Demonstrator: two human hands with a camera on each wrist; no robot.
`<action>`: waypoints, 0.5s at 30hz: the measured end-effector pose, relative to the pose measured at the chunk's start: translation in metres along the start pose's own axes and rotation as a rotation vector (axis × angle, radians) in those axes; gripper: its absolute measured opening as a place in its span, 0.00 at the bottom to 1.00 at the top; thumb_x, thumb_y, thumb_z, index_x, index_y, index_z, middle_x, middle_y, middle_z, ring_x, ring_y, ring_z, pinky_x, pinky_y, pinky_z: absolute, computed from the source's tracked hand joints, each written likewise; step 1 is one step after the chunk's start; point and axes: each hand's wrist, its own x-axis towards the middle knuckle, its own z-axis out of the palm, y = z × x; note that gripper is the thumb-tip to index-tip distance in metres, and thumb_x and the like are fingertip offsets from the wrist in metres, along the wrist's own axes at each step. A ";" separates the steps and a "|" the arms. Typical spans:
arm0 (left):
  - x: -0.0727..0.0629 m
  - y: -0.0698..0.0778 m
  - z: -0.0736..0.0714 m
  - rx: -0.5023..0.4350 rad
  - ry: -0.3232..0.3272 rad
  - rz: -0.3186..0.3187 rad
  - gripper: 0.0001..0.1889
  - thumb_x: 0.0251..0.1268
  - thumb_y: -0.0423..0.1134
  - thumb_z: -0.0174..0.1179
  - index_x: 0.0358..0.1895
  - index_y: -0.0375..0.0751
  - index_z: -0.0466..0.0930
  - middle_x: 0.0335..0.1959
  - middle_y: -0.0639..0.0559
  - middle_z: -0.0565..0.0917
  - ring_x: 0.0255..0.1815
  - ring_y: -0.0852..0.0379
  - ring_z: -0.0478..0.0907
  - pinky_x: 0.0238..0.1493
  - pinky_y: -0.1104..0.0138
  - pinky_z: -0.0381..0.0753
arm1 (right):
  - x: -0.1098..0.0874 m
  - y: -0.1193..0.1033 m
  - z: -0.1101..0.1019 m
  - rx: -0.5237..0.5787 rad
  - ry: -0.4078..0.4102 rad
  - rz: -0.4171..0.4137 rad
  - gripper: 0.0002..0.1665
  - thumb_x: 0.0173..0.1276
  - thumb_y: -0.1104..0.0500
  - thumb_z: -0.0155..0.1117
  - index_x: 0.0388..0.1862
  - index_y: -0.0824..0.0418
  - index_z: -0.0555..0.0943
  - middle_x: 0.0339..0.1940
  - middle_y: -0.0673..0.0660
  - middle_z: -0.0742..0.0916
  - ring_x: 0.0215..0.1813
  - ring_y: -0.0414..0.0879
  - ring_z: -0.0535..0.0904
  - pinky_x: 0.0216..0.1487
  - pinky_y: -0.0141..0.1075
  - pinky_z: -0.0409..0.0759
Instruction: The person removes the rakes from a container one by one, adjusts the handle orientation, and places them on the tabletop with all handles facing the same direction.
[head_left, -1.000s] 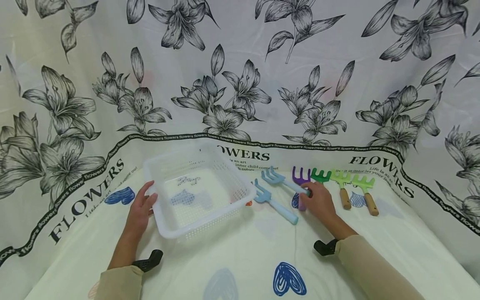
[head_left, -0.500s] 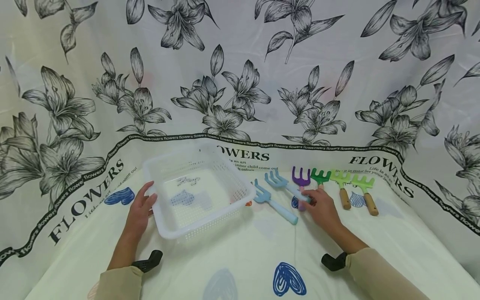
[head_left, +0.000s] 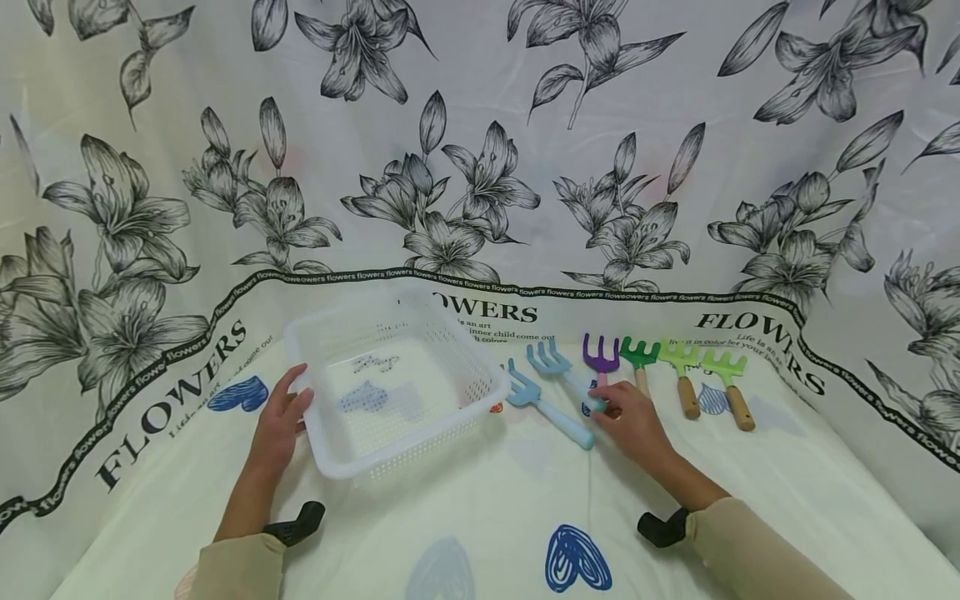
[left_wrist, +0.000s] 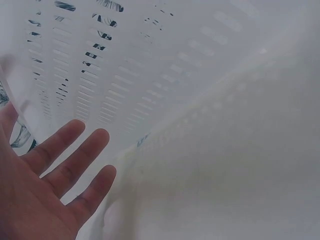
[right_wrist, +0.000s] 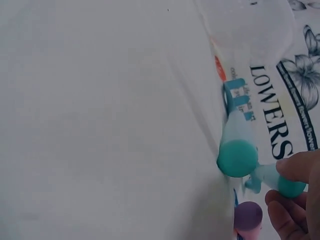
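My left hand (head_left: 276, 421) grips the left rim of a white perforated plastic basket (head_left: 408, 450). In the left wrist view, several fingers (left_wrist: 75, 160) stretch out below the rim beside the slotted wall (left_wrist: 120, 85). My right hand (head_left: 630, 421) pinches the handle end of a light blue hand rake (head_left: 573, 383), thumb on one side of the teal cap (right_wrist: 291, 187) and fingers on the other. A second light blue hand rake (head_left: 564, 423) lies just left of it, roughly parallel, prongs facing the back.
Right of the held rake, a purple rake (head_left: 602, 354), a dark green rake (head_left: 640, 352) and two light green rakes with wooden handles (head_left: 688, 396) form a row. A white cloth with printed hearts (head_left: 579, 558) covers the surface. Behind hangs a flower-printed curtain (head_left: 465, 208).
The handle end of the held rake has swung left and toward me, bringing it closer to parallel with the other blue rake. My left hand and the basket stay put.
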 end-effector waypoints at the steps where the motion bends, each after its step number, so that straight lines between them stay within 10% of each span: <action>1: 0.000 0.000 0.000 0.000 0.000 0.003 0.33 0.74 0.61 0.41 0.78 0.62 0.46 0.72 0.36 0.60 0.68 0.34 0.62 0.62 0.38 0.63 | 0.000 -0.001 0.001 -0.002 -0.004 -0.006 0.18 0.60 0.65 0.72 0.51 0.60 0.84 0.42 0.55 0.81 0.36 0.45 0.79 0.38 0.31 0.81; 15: 0.001 0.000 -0.001 -0.003 -0.008 0.010 0.32 0.76 0.58 0.40 0.79 0.61 0.44 0.74 0.37 0.58 0.69 0.34 0.61 0.62 0.38 0.63 | -0.007 -0.016 0.020 -0.058 -0.018 -0.018 0.16 0.58 0.63 0.74 0.46 0.61 0.85 0.38 0.51 0.80 0.35 0.43 0.76 0.36 0.31 0.80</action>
